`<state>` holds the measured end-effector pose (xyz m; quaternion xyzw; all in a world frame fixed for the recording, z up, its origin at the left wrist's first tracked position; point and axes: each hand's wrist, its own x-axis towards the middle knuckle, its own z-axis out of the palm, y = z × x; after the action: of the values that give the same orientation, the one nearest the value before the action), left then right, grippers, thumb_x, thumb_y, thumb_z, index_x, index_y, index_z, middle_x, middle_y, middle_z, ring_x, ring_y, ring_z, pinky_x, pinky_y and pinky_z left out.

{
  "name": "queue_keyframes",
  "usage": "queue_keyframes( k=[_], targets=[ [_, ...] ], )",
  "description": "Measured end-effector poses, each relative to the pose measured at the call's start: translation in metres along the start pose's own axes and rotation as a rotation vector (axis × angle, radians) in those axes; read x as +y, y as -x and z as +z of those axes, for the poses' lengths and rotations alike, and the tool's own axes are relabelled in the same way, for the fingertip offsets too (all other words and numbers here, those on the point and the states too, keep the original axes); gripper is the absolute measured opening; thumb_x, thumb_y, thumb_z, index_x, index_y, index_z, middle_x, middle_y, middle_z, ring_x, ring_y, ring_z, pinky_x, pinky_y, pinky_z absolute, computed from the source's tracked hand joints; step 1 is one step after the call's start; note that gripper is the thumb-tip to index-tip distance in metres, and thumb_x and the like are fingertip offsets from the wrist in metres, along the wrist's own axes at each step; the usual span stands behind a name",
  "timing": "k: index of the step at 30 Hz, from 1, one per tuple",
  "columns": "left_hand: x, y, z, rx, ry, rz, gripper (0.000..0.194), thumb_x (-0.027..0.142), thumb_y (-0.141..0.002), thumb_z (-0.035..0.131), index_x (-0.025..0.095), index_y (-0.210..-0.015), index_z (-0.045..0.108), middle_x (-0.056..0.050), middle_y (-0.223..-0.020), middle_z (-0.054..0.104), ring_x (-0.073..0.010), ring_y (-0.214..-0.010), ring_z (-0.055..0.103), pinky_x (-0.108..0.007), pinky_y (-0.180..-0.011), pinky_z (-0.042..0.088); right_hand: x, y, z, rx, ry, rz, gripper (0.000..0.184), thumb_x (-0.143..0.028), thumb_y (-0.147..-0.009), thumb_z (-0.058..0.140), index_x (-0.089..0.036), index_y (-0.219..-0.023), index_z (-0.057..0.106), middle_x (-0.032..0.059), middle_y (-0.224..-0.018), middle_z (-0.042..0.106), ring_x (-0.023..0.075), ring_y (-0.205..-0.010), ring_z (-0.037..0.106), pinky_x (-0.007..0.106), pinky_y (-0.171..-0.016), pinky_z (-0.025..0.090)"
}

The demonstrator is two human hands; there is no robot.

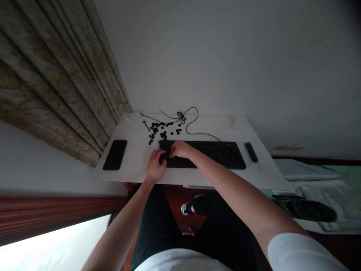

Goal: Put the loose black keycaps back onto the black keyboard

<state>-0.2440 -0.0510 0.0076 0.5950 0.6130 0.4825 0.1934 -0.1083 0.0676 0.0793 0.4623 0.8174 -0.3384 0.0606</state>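
Observation:
A black keyboard (pixel 222 154) lies along the front of a white table (pixel 135 158). My left hand (pixel 156 166) holds the keyboard's left end, with thumb and fingers curled round it. Over the left part of the keys, my right hand (pixel 180 149) is closed in a pinch, its fingertips down at the keyboard. Whatever may be between those fingertips is too small and dark to make out. Loose black keycaps (pixel 155 130) lie scattered behind the keyboard's left end, several in small heaps. A blue tool (pixel 146 125) with a thin shaft rests beside them.
A black phone (pixel 115 154) lies at the table's left side, and a small dark elongated object (pixel 251 152) at the right. The black cable (pixel 197 133) loops along the back. A patterned curtain (pixel 70 67) hangs at the left; the wall (pixel 197 56) stands behind.

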Motion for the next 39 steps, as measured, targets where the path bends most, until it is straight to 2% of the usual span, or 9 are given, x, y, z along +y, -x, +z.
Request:
queue_keyframes(
  k=[4, 9, 16, 39],
  targets=[
    [-0.0016, -0.002, -0.0006, 0.012, 0.006, -0.017, 0.036, 0.005, -0.076, 0.054, 0.023, -0.105, 0.066, -0.008, -0.115, 0.062, -0.0251, -0.113, 0.058, -0.044, -0.106, 0.044, 0.003, -0.0012, -0.0028, -0.044, 0.008, -0.114, 0.002, -0.021, -0.071, 0.077, -0.02, -0.073, 0.078, 0.0004, -0.065, 0.07, 0.0152, -0.064, 0.063, 0.024, -0.057, 0.041],
    [-0.0027, -0.0032, -0.0009, -0.013, -0.027, -0.002, 0.035, 0.005, -0.076, 0.055, 0.022, -0.104, 0.065, -0.008, -0.114, 0.062, -0.025, -0.114, 0.058, -0.044, -0.106, 0.045, 0.0049, 0.0009, -0.0009, -0.036, 0.076, -0.206, 0.006, -0.02, -0.075, 0.073, -0.019, -0.076, 0.079, 0.0025, -0.071, 0.073, 0.0153, -0.067, 0.064, 0.024, -0.06, 0.041],
    [-0.0023, -0.0035, -0.0004, -0.026, -0.113, 0.023, 0.031, 0.008, -0.079, 0.055, 0.022, -0.105, 0.064, -0.007, -0.114, 0.062, -0.0242, -0.116, 0.057, -0.045, -0.106, 0.046, 0.0051, -0.0011, -0.0069, -0.134, 0.083, -0.179, 0.014, -0.024, -0.078, 0.071, -0.016, -0.086, 0.08, 0.0039, -0.076, 0.074, 0.0153, -0.07, 0.063, 0.025, -0.063, 0.04],
    [-0.0037, -0.0027, 0.0, -0.012, -0.111, 0.04, 0.03, 0.008, -0.08, 0.056, 0.023, -0.106, 0.064, -0.007, -0.114, 0.063, -0.0248, -0.115, 0.059, -0.046, -0.105, 0.047, 0.0023, -0.0008, -0.0055, -0.117, 0.031, -0.14, 0.014, -0.023, -0.076, 0.072, -0.015, -0.085, 0.08, 0.0029, -0.073, 0.073, 0.0143, -0.067, 0.061, 0.025, -0.062, 0.039]
  ],
)
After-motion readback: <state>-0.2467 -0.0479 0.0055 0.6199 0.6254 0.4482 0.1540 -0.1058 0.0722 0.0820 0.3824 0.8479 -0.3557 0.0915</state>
